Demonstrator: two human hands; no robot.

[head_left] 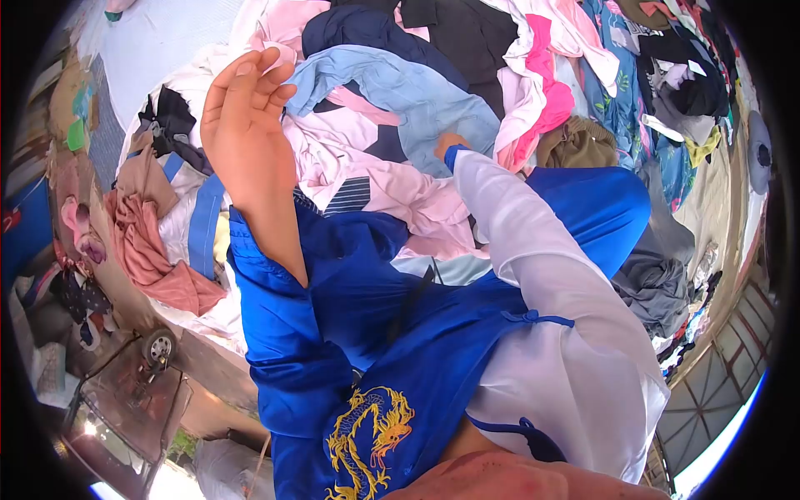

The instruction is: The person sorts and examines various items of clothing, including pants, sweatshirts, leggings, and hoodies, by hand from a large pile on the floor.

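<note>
Right hand [448, 146] partly hidden by its cuff [454, 157], clothes pile [375, 79] cut off at top

A rumpled light-blue cloth [425, 96] lies beyond a crumpled pale-pink cloth [421, 196]. Left lies a crumpled rust-pink cloth [152, 250]; right, a bunched olive-green cloth [579, 143].

tan ground [207, 358] | heap of garments [417, 196]: pink, blue, black, white

Left hand [250, 125]: raised, open, fingers loosely curled; wrist bent, forearm [271, 221] upright. Right arm [558, 258]: extended forward, elbow bent. Right hand [451, 145]: lowered, small in view; finger pose cannot be determined.
</note>
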